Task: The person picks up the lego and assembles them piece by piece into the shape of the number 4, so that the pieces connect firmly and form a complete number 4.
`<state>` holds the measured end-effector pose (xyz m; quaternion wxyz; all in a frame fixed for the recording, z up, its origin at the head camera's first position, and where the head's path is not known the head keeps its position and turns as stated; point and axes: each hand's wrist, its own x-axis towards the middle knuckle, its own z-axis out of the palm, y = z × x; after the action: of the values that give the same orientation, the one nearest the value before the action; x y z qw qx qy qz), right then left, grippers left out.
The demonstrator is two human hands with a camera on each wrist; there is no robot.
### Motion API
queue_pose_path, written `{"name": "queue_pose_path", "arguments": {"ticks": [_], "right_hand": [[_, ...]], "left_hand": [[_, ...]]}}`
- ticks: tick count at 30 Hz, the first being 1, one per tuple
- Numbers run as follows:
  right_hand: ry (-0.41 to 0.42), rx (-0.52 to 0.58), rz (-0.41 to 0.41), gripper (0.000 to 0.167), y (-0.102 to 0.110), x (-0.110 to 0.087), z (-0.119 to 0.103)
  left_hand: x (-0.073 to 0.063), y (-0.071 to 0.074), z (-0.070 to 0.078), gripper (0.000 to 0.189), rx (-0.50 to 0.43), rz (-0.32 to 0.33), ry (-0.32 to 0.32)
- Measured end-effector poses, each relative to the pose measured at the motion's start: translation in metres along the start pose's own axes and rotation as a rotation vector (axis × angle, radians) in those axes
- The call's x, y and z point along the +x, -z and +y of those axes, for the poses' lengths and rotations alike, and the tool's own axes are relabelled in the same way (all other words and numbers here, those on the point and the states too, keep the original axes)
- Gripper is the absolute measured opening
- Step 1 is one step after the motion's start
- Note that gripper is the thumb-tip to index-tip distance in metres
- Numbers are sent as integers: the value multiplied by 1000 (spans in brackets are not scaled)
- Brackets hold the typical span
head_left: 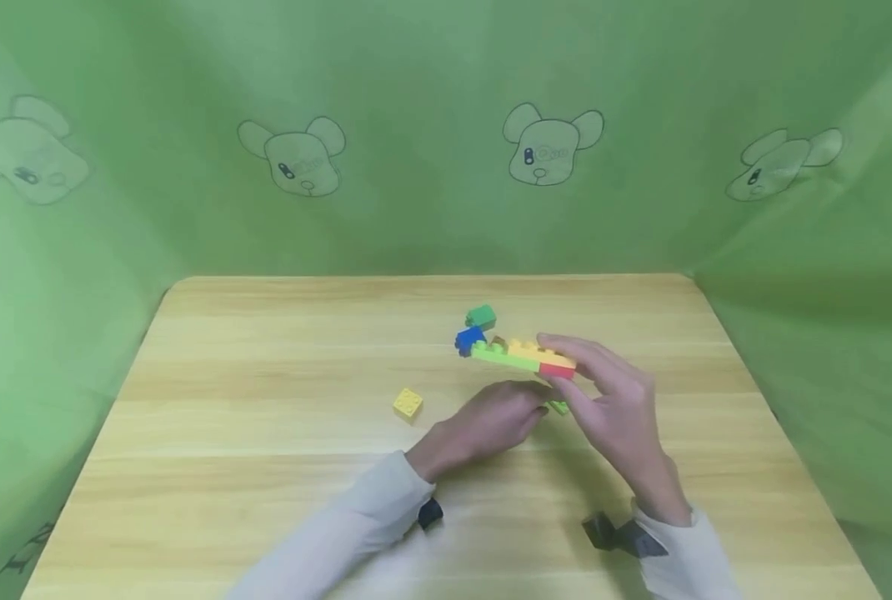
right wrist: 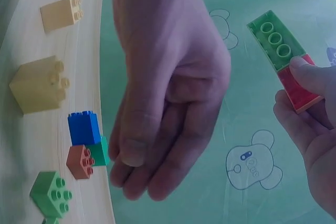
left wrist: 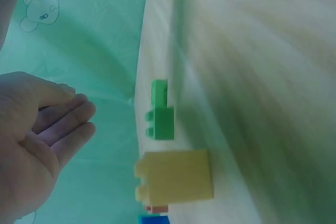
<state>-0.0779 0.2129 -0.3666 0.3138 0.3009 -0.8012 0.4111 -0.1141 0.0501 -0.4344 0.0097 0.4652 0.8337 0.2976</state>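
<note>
Hands (head_left: 498, 418) (head_left: 624, 407) close together above the table (head_left: 266, 400)

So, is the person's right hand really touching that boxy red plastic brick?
Touching: in the right wrist view, the right hand pinches the boxy red plastic brick, thumb against it.

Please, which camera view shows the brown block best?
The right wrist view: there the brown block appears unobstructed, with its studs visible. In the head view, the held bricks hide part of it; in the left wrist view, a yellow block leaves only a reddish sliver showing.
</note>
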Motion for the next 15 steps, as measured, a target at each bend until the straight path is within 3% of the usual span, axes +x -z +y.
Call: {"name": "queue_pose_path", "arguments": {"ticks": [3, 10, 15], "right_hand": [[1, 6, 6, 45, 3, -1, 2], [-4, 17, 24, 47, 5, -3, 3], [-11, 6, 19, 39, 6, -4, 3]], "left_hand": [[3, -5, 1, 34, 2, -20, 6], [17, -22, -2, 41, 7, -144, 42], [31, -34, -4, 38, 178, -209, 47]]}}
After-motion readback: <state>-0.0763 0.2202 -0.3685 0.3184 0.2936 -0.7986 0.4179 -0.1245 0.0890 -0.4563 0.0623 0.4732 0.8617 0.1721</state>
